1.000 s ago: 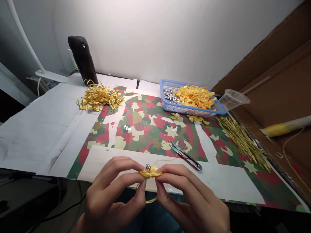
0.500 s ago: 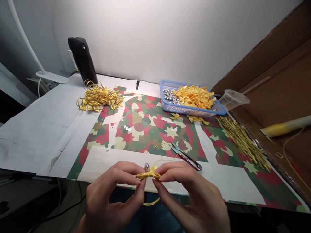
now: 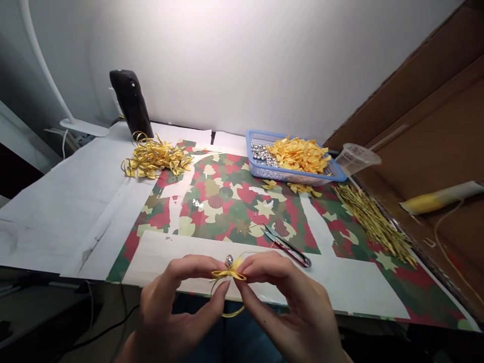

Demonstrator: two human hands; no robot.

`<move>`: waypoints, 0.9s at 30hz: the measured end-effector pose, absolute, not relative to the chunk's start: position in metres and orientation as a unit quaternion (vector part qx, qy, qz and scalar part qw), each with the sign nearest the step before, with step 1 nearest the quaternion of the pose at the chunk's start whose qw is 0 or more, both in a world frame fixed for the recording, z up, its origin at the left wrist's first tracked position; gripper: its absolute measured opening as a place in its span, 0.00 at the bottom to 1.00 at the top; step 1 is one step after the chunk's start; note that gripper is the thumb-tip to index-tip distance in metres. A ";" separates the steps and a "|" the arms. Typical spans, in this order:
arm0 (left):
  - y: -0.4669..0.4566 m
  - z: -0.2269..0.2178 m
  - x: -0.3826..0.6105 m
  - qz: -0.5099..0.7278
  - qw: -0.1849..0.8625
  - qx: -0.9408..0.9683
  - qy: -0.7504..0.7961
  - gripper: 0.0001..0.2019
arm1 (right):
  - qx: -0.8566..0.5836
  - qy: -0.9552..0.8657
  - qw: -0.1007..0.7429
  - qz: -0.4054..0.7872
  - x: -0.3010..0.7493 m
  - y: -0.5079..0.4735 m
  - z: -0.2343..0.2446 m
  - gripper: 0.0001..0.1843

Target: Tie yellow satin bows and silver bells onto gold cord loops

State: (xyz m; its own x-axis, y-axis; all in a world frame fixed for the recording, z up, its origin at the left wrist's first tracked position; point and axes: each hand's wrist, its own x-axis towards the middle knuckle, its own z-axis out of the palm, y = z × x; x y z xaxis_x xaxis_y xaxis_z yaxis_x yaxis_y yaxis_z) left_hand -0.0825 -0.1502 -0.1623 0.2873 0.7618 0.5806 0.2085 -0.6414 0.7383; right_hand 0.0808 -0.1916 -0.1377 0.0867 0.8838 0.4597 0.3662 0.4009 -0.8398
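Observation:
Between both hands, a small yellow ribbon bow (image 3: 229,274) is pinched at its middle, with a silver jingle bell (image 3: 229,260) on top. My left hand (image 3: 177,297) and my right hand (image 3: 283,297) both grip the bow with thumb and fingertips. A loop of gold cord (image 3: 227,312) hangs below the bow, and a thin thread rises behind it. Small red-handled thread snips (image 3: 287,248) lie on the camouflage-patterned paper (image 3: 223,212), just beyond my right hand.
A blue plastic basket (image 3: 295,177) holds yellow bows and silver bells. A tangled pile of gold bows (image 3: 155,157) lies at the back left. Gold cord lengths (image 3: 372,222) lie at the right, near a clear plastic cup (image 3: 355,159). Cardboard walls (image 3: 427,126) rise beyond the right edge.
The whole scene has shifted slightly lower and left as my head moved. My hands have drawn closer around the bow, which looks narrower and more tightly pinched.

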 end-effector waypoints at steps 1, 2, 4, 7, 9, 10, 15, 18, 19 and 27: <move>-0.149 -0.163 -0.082 0.502 0.271 0.753 0.326 0.18 | -0.491 -0.635 0.547 0.238 0.081 -0.191 -0.138 0.12; -0.149 -0.163 -0.081 0.501 0.270 0.753 0.331 0.18 | -0.489 -0.635 0.546 0.244 0.081 -0.190 -0.139 0.12; -0.147 -0.164 -0.080 0.498 0.270 0.751 0.338 0.17 | -0.487 -0.628 0.547 0.264 0.081 -0.189 -0.141 0.12; -0.145 -0.165 -0.079 0.496 0.292 0.742 0.345 0.17 | -0.494 -0.596 0.549 0.315 0.082 -0.187 -0.143 0.09; -0.144 -0.165 -0.079 0.493 0.322 0.730 0.349 0.17 | -0.499 -0.571 0.554 0.344 0.083 -0.186 -0.144 0.07; -0.145 -0.164 -0.079 0.489 0.341 0.721 0.353 0.17 | -0.504 -0.557 0.557 0.356 0.083 -0.186 -0.144 0.06; -0.147 -0.152 -0.073 0.468 0.469 0.617 0.425 0.11 | -0.527 -0.473 0.556 0.435 0.086 -0.185 -0.144 0.04; -0.146 -0.144 -0.069 0.448 0.549 0.523 0.474 0.08 | -0.513 -0.420 0.556 0.501 0.089 -0.184 -0.144 0.08; -0.146 -0.142 -0.068 0.441 0.570 0.504 0.476 0.09 | -0.505 -0.405 0.558 0.520 0.090 -0.183 -0.144 0.09; -0.145 -0.138 -0.067 0.426 0.627 0.465 0.457 0.10 | -0.494 -0.409 0.541 0.544 0.092 -0.189 -0.142 0.08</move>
State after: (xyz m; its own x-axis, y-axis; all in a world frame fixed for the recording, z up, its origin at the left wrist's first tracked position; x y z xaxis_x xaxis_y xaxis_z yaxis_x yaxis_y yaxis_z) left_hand -0.0668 -0.1448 -0.1380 0.2195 0.9594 -0.1771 -0.1088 0.2045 0.9728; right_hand 0.0924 -0.1891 -0.1423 0.0742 0.9927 -0.0946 -0.1853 -0.0795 -0.9795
